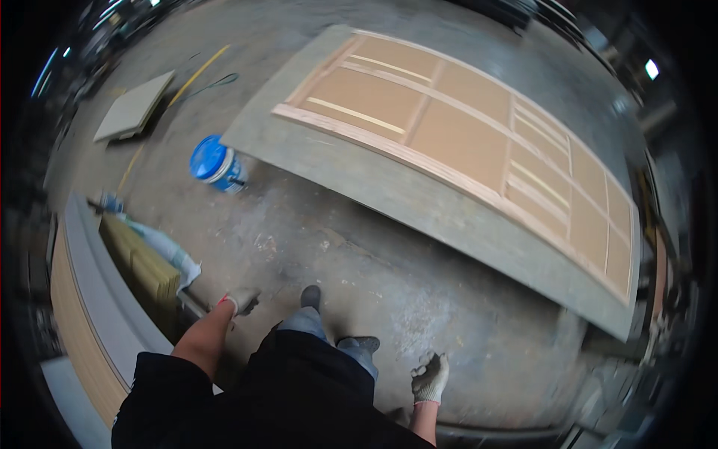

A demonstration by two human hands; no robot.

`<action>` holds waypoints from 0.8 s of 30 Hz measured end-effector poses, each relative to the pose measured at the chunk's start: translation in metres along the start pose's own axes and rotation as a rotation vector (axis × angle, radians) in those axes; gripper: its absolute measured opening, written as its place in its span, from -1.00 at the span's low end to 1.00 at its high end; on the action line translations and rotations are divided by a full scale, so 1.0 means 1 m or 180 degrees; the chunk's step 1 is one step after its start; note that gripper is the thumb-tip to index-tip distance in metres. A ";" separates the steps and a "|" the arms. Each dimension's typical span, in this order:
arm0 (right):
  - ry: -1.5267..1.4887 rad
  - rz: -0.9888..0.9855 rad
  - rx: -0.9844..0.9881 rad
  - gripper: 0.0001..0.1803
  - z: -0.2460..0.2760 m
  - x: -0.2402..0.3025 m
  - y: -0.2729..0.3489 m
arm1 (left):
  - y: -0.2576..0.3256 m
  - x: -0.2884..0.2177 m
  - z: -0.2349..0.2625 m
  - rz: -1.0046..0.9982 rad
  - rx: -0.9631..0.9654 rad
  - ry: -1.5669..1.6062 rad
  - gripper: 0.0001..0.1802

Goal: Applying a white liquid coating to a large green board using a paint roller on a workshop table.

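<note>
My left hand (242, 301), in a pale knit glove with a darker grey face, hangs away from my body on the left. Its fingers are loosely bent and I see nothing in them. The nearest things to it are a stack of yellowish boards (142, 258) and a pale plastic sheet (166, 251). On the other side, my right hand (430, 378) wears a matching glove. Its fingers curl loosely, apart from the thumb, with nothing held. Beyond both hands, a large wooden frame panel (467, 135) with brown infill and pale strips lies on a wide grey board (299, 153).
A white bucket with a blue lid (212, 159) stands by the grey board's left corner. Farther left lies a pale slab (136, 108) near a yellow floor line (198, 75). Long panels (93, 277) lean close on my left. My feet are on the concrete floor (299, 232).
</note>
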State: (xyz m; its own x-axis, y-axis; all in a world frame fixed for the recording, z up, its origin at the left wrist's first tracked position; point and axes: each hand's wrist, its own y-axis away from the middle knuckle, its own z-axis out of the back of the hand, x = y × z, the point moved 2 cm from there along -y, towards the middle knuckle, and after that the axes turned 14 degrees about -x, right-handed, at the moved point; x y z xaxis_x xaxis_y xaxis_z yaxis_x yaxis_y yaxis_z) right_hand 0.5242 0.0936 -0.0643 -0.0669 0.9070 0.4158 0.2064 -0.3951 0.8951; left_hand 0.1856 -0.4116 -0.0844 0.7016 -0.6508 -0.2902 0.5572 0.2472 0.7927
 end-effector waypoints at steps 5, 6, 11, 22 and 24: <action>0.1004 -0.0103 0.0103 -0.50 -0.087 -0.018 -0.009 | 0.039 0.117 0.011 0.0373 -0.0670 0.1375 -0.59; 0.1248 -0.0108 0.0300 -0.52 -0.112 -0.026 -0.013 | 0.043 0.134 0.007 0.0584 -0.0733 0.1676 -0.63; 0.2092 -0.0117 0.1017 -0.57 -0.271 -0.111 -0.029 | 0.031 0.261 0.007 0.1501 -0.0952 0.2565 -0.64; 0.3546 0.0573 0.1409 -0.64 -0.591 -0.253 0.022 | -0.136 0.235 0.188 0.0842 -0.1615 0.0752 -0.22; 0.3753 0.0670 0.1502 -0.60 -0.644 -0.289 0.028 | -0.182 0.178 0.231 0.0556 -0.1654 0.0535 -0.15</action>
State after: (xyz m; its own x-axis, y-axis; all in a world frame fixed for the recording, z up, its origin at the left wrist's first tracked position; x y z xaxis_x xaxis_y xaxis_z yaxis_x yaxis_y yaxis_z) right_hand -0.0791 -0.2732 -0.0561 -0.7590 0.0621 0.6481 0.6257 -0.2054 0.7525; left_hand 0.1065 -0.7378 -0.1568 0.8402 -0.4559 -0.2935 0.5420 0.6890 0.4812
